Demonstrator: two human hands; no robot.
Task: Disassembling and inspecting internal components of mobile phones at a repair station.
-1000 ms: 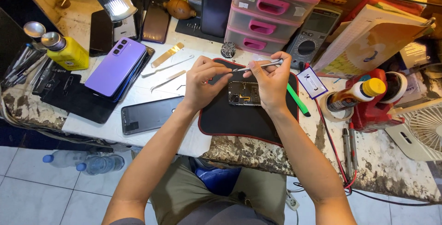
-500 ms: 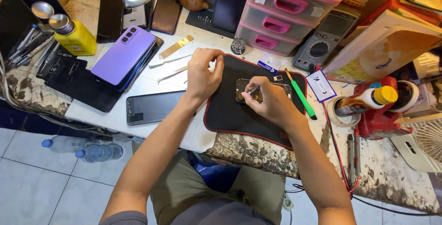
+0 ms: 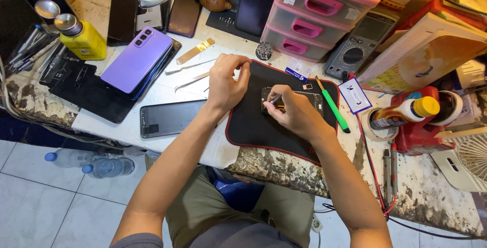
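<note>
Right hand (image 3: 297, 113) down low on opened phone (image 3: 291, 101), pinching thin metal tool (image 3: 284, 95); second ago it held tool up higher, over phone's far edge. Tip now pokes inside phone. Left hand (image 3: 225, 83) slid off phone, now loose fist, holds nothing, rests on black mat (image 3: 253, 126) just beside phone. Phone lies mid-mat, near counter front edge. Looks like fine work inside phone has started.
</note>
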